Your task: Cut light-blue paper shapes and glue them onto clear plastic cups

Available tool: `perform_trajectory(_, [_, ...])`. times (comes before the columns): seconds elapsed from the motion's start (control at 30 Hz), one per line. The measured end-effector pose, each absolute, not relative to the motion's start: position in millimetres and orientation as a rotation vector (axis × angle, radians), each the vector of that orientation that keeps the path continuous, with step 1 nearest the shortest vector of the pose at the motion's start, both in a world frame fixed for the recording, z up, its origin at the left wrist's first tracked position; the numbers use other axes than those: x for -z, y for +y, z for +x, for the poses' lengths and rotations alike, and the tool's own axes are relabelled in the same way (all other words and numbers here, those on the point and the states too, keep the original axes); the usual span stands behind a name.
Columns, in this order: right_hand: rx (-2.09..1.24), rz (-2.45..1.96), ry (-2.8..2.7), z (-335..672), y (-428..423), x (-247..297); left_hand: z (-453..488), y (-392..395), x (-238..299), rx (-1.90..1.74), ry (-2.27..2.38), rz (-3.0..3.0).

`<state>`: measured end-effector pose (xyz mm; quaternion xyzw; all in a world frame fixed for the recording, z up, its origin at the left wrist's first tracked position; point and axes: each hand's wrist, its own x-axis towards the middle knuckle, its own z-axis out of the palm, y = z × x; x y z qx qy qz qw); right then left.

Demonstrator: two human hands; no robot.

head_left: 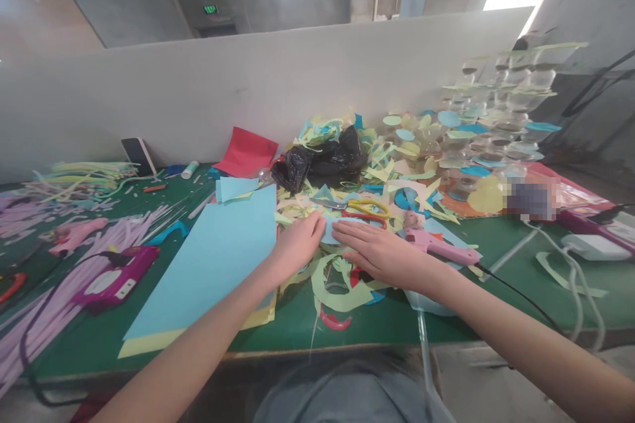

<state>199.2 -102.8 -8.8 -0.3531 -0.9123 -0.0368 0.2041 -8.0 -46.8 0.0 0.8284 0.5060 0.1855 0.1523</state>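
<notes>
My left hand [296, 246] and my right hand [380, 252] meet over a small light-blue paper piece [329, 230] lying among paper scraps. The left hand's fingers curl onto the piece's left edge and pinch it. The right hand lies flat, fingers stretched out, pressing on the piece's right side. Just beyond the fingers lie scissors [361, 207] with yellow and red handles. A pink glue gun [436, 246] rests right of my right hand, its black cord trailing off to the right.
Large light-blue sheets [208, 261] over yellow ones lie left of my hands on the green table [501, 277]. A black plastic bag [322, 158], red paper [247, 152], a phone [139, 156], another glue gun [113, 277], purple strips and stacked clear cups with paper discs [496, 106] surround them.
</notes>
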Motion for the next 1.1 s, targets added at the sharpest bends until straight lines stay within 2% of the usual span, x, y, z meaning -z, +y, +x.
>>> perform_trajectory(0.4, [0.108, -0.982, -2.54, 201, -103, 10, -9, -43, 3, -0.571, 1.397, 2.345])
perform_trajectory(0.57, [0.011, -0.998, -2.505, 200, -103, 7, -8, -46, -1, -0.576, 1.407, 2.311])
perform_trajectory(0.8, [-0.014, -1.205, -2.361, 199, -101, 7, 0, -51, 0, -0.791, 1.278, 2.347])
perform_trajectory(1.1, [0.076, -1.402, -2.021, 212, -95, -5, 10, -54, -3, -0.478, 0.812, 2.817])
